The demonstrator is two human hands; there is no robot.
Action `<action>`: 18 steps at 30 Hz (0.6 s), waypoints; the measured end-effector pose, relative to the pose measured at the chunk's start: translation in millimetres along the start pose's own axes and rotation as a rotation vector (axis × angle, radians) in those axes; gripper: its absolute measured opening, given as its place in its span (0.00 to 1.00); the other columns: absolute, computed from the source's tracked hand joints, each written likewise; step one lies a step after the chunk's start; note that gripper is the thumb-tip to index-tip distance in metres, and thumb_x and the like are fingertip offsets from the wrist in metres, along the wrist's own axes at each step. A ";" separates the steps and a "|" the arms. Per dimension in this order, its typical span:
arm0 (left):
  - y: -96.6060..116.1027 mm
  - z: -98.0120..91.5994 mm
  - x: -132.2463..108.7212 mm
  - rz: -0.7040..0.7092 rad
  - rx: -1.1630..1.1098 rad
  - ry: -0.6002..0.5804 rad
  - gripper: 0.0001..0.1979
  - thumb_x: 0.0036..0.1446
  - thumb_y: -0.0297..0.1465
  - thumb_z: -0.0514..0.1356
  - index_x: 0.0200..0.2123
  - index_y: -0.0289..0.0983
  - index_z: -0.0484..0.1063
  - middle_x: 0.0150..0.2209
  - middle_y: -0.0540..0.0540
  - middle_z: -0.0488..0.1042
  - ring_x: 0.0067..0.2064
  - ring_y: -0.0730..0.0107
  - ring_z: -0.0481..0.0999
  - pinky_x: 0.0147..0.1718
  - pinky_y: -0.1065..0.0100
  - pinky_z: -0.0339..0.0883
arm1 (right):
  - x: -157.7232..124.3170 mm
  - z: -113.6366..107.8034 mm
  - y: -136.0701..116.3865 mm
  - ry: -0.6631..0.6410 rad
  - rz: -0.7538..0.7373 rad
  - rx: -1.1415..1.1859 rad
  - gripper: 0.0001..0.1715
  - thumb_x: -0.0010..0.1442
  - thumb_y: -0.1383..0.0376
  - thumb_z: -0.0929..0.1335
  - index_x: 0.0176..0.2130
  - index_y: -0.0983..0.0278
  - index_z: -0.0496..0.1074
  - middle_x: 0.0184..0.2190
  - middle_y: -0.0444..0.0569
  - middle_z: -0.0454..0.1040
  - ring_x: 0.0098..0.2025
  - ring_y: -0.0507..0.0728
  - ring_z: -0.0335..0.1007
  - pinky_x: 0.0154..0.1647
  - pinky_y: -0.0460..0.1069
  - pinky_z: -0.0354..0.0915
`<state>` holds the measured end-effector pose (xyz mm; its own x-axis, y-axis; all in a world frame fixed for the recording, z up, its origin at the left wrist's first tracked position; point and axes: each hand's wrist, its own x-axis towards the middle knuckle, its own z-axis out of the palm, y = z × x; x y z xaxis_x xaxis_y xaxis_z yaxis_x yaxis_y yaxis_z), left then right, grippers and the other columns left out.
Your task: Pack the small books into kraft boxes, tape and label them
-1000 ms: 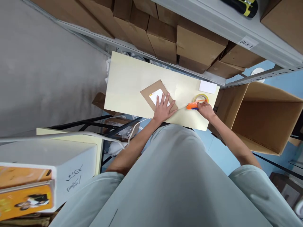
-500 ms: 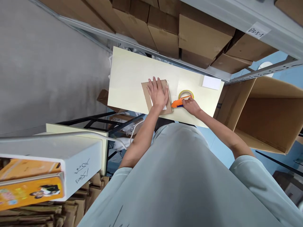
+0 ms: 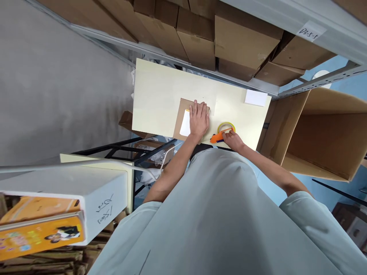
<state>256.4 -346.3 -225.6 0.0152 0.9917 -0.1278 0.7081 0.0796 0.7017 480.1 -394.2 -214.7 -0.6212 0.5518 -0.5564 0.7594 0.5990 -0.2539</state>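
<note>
On the cream tabletop (image 3: pixel 160 91) lies a flat brown cardboard mailer (image 3: pixel 180 121) with a white label (image 3: pixel 185 124) on its face. My left hand (image 3: pixel 199 120) presses on its right side, fingers stretched out and pointing away from me. To the right, my right hand (image 3: pixel 233 140) is wrapped round the handle of an orange tape dispenser (image 3: pixel 217 137), which carries a yellow-edged tape roll (image 3: pixel 226 125). The dispenser's tip points left, a short way off the mailer's right edge.
A stack of white paper slips (image 3: pixel 256 97) sits at the table's far right corner. Cardboard boxes (image 3: pixel 243 42) fill the shelf behind. A large open carton (image 3: pixel 321 137) stands at right, and a white box (image 3: pixel 106 202) with orange packs is at lower left.
The mailer has turned clockwise under my left hand, which shifted right and nearer me. More of the label shows. My right hand has drawn the tape dispenser slightly nearer to me.
</note>
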 end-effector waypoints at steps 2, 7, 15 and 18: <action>0.4 -0.1 0.8 -0.019 -0.073 0.002 0.35 0.77 0.52 0.46 0.73 0.36 0.65 0.78 0.41 0.64 0.85 0.52 0.40 0.82 0.44 0.24 | -14.1 2.9 8.1 -0.030 -0.003 0.014 0.26 0.73 0.77 0.60 0.66 0.79 0.69 0.49 0.69 0.85 0.52 0.67 0.83 0.66 0.59 0.66; 4.5 -2.5 -0.4 -0.043 -0.165 -0.004 0.35 0.75 0.55 0.48 0.70 0.37 0.68 0.75 0.41 0.68 0.84 0.51 0.42 0.82 0.44 0.26 | -59.9 -1.0 55.8 -0.074 0.097 -0.078 0.25 0.73 0.76 0.60 0.65 0.80 0.70 0.48 0.70 0.85 0.51 0.69 0.83 0.64 0.59 0.65; -0.7 -0.7 -6.3 0.069 -0.048 -0.065 0.32 0.76 0.49 0.48 0.72 0.38 0.68 0.77 0.40 0.66 0.84 0.49 0.43 0.82 0.42 0.28 | -69.9 -30.3 124.1 -0.010 0.200 -0.213 0.20 0.78 0.66 0.61 0.59 0.79 0.71 0.46 0.73 0.84 0.47 0.69 0.82 0.60 0.59 0.64; -3.2 1.1 -16.0 0.175 0.034 -0.150 0.31 0.76 0.44 0.47 0.72 0.35 0.69 0.76 0.36 0.66 0.84 0.47 0.45 0.82 0.38 0.32 | -26.7 -44.1 118.4 0.016 0.152 -0.224 0.22 0.79 0.67 0.60 0.59 0.81 0.71 0.46 0.73 0.84 0.47 0.69 0.81 0.60 0.59 0.62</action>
<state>254.7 -362.5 -226.6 0.2427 0.9637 -0.1110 0.7088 -0.0980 0.6986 578.1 -312.4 -195.0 -0.5079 0.6533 -0.5614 0.7835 0.6213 0.0143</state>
